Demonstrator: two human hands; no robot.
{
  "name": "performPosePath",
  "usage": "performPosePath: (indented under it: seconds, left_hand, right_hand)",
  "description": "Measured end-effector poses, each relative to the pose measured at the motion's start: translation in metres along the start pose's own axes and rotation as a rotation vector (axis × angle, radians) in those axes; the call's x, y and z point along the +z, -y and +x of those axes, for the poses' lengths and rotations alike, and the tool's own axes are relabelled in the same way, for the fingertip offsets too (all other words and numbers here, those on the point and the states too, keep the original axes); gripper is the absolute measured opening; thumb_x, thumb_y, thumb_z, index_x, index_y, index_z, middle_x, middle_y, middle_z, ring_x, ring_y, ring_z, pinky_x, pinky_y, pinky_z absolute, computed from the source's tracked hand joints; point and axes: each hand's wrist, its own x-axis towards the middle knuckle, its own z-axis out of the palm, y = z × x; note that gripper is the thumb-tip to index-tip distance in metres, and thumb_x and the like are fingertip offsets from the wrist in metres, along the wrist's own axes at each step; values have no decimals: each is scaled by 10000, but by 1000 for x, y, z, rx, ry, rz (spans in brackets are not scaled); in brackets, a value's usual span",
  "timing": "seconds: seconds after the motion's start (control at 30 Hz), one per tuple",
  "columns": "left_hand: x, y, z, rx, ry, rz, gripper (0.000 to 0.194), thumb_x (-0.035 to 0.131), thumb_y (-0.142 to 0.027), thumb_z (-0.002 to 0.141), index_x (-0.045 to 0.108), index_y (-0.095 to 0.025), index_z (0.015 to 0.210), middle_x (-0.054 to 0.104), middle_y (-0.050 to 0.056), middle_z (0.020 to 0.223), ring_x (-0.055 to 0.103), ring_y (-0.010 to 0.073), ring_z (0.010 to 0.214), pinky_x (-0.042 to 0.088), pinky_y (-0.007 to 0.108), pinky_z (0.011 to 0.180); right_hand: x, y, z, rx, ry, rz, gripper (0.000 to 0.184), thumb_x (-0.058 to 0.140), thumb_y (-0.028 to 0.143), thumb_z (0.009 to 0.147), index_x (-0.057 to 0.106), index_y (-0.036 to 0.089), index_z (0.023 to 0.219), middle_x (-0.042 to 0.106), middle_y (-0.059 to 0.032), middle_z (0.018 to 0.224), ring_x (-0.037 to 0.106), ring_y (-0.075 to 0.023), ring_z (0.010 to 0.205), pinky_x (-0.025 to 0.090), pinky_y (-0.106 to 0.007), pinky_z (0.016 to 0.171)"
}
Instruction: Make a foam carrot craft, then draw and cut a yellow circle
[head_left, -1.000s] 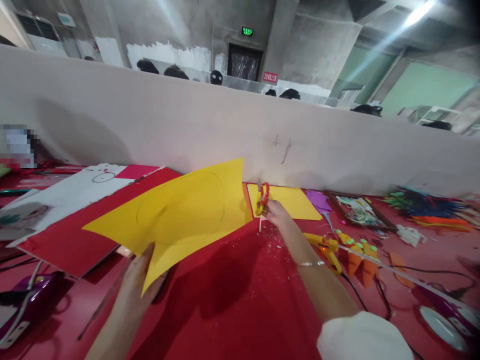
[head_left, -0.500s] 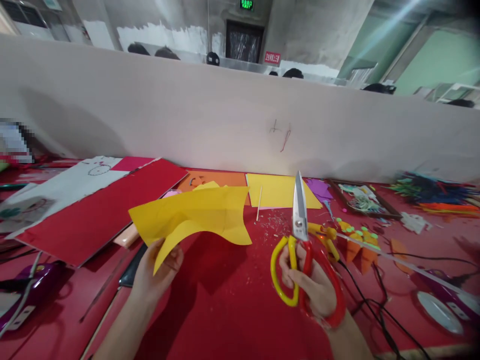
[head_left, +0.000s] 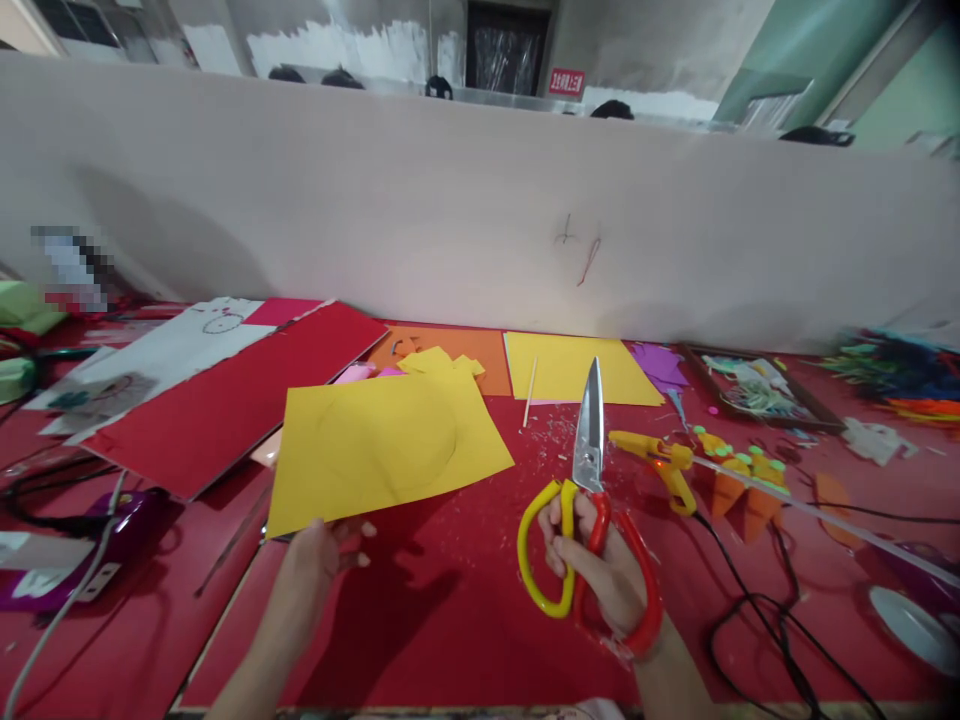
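A yellow sheet of paper [head_left: 375,440], with a faint curved line on it, is spread out just beyond my left hand [head_left: 330,550]. The fingers of that hand are apart near the sheet's lower edge; whether a fingertip still touches it I cannot tell. My right hand [head_left: 600,565] grips a pair of scissors [head_left: 590,440] with one yellow and one red handle. Their blades are closed and point away from me, above the red table [head_left: 465,640].
A yellow glue gun [head_left: 667,465] with a clear stick lies on the right, beside orange carrot-shaped pieces [head_left: 750,490]. Yellow sheets [head_left: 577,365] and a tray [head_left: 765,390] stand at the back. A red board [head_left: 247,400] is on the left, below a white partition [head_left: 420,200].
The yellow sheet went from curled in my left hand to flattened out, and the left fingers have opened. The scissors shifted slightly left, still in my right hand. The view tilted down.
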Motion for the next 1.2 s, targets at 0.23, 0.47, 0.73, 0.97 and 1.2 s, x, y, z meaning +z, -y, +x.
performPosePath:
  seconds: [0.23,0.47,0.73,0.97,1.2]
  left_hand:
    - [31,18,12,-176,22,7,208,603,-196,691,498,-177,870,586,-15,681,561,92,460,423,184,381]
    - [50,21,4,10,125,23,200,588,-160,680,509,-182,862,602,-39,683,613,137,559,502,253,485]
    - [61,8,-1,186,169,-97,189,587,-334,714,516,-161,740,658,9,593,635,161,631,506,298,697]
    - [90,-22,3,356,174,-300,73,499,-219,786,561,-181,791,663,-48,636,640,119,608,481,293,797]
    - [107,-12,-4,461,224,-267,294,496,-395,786,592,-192,976,692,-1,828,640,138,805,386,296,944]
  right_hand:
    - [4,-7,-1,51,-18,-52,121,546,299,759,468,219,807,434,18,722,367,-73,534,321,-241,522]
    - [7,-19,-6,37,15,61,246,497,451,764,506,218,842,398,17,616,346,-91,510,311,-250,496]
    - [26,-16,-8,-20,89,10,423,569,527,674,495,288,1014,496,-52,960,533,-170,786,421,-341,745]
    - [20,-26,2,-81,157,-244,391,543,430,740,410,272,1071,456,-46,950,483,-164,832,426,-323,748]
    - [35,-24,12,-113,191,-282,513,536,520,709,381,253,1118,463,-54,960,477,-171,849,427,-298,738]
